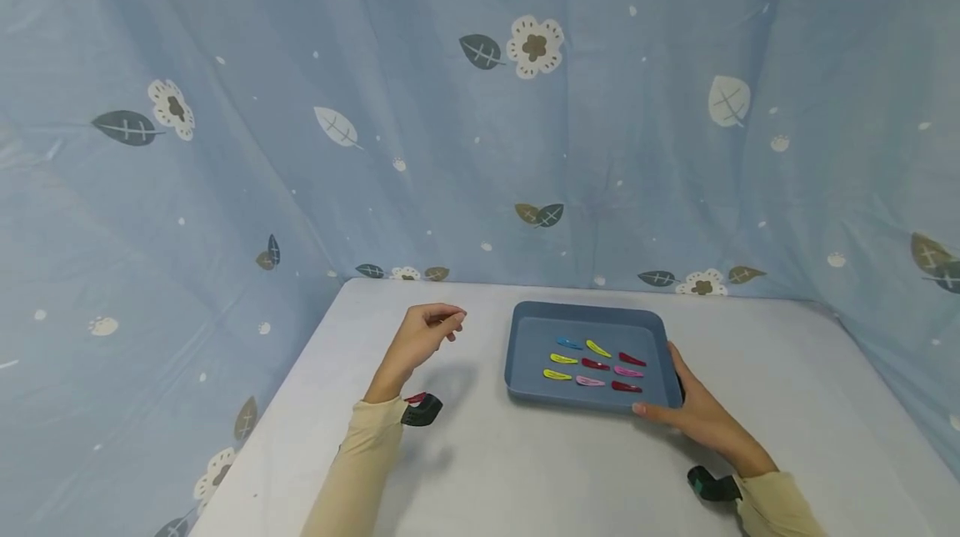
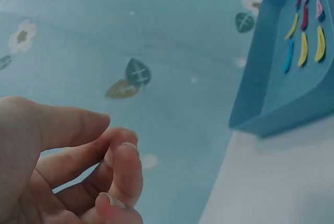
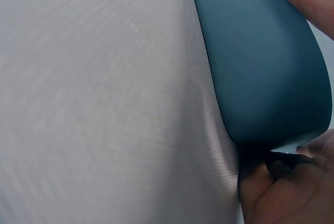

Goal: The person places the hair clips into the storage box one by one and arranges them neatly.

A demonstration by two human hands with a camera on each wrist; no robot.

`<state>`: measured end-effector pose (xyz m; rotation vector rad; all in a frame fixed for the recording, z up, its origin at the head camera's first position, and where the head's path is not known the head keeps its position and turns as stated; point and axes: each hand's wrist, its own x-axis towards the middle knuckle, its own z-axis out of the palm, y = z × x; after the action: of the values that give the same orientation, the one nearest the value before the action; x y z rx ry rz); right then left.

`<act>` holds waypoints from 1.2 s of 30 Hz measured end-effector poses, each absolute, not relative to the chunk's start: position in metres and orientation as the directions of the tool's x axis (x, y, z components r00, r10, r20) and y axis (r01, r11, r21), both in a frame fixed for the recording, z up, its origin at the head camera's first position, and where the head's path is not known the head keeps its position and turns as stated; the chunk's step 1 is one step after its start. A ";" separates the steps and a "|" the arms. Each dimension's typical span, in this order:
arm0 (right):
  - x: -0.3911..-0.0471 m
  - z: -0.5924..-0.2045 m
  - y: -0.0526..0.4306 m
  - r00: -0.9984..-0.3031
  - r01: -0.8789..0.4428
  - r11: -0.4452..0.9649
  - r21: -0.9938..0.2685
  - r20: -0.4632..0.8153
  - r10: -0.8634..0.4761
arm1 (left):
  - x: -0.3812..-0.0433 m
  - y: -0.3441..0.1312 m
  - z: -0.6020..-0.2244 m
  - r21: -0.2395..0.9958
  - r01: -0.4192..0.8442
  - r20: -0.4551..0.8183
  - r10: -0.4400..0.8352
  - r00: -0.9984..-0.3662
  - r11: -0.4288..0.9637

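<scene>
A blue-grey rectangular tray (image 1: 536, 333) is at the middle right of the white table in the head view. Several snap hair clips (image 1: 596, 364) lie in loose rows inside it, coloured yellow, red, pink and blue. My right hand (image 1: 697, 412) grips the tray's near right corner, thumb on the front rim. The right wrist view shows other fingers (image 3: 287, 195) of that hand low by the tray's underside. To the left of the tray, my left hand (image 1: 423, 337) hovers above the table, fingers loosely bent and holding nothing.
The white table (image 1: 480, 470) runs under both arms. Blue patterned curtain (image 1: 450, 145) closes in the back and both sides. Dark wrist cameras (image 1: 422, 410) are strapped at the sleeve cuffs.
</scene>
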<state>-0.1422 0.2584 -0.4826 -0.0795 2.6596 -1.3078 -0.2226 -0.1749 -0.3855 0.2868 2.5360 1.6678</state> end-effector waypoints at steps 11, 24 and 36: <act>-0.138 -0.480 0.269 -0.984 0.054 0.625 -0.779 -0.148 -0.099 | -0.198 -0.199 -0.363 0.909 0.075 0.014 0.150 -0.989 0.410; -0.141 -0.482 0.266 -0.983 0.039 0.610 -0.791 -0.140 -0.118 | -0.192 -0.240 -0.410 0.899 -0.031 -0.030 -0.008 -1.000 0.436; -0.144 -0.484 0.259 -0.985 0.010 0.571 -0.821 -0.107 -0.136 | -0.175 -0.254 -0.438 0.866 -0.095 -0.075 -0.062 -0.995 0.490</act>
<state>-0.1437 0.2594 -0.4842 -0.1066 2.6417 -1.3820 -0.1748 -0.2535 -0.4375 -0.1417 2.6827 1.5633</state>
